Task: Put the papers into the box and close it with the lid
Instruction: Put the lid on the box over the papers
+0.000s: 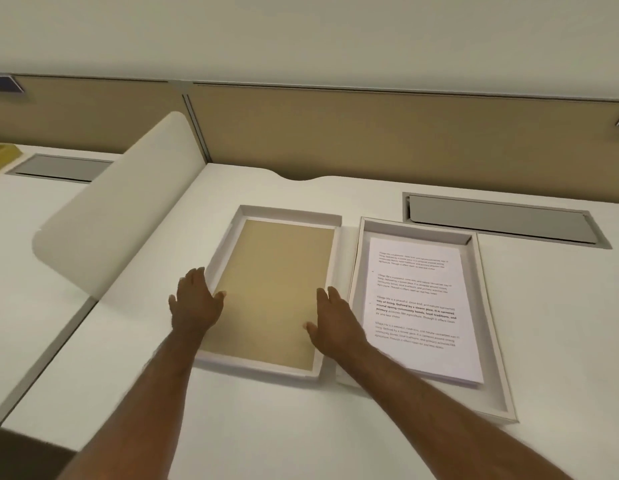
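The papers (419, 306) lay in the box (495, 341) toward the desk's (561, 341) right; both hands were spread flat, the left hand (195, 301) at the upturned lid's (273, 289) left rim, the right hand (334, 318) at its right rim, gripping nothing.

Two bare forearms enter the head view from the near edge and extend toward the far side. Neither arm carries a sleeve, cuff, watch, bracelet or glove over the length shown. The left hand (196, 304) and the right hand (330, 322) are uncovered, and no rings show on the fingers in view. Fingernails show as pale tips on the left thumb and right thumb. Both hands are slightly motion-blurred, so finer surface detail cannot be resolved.
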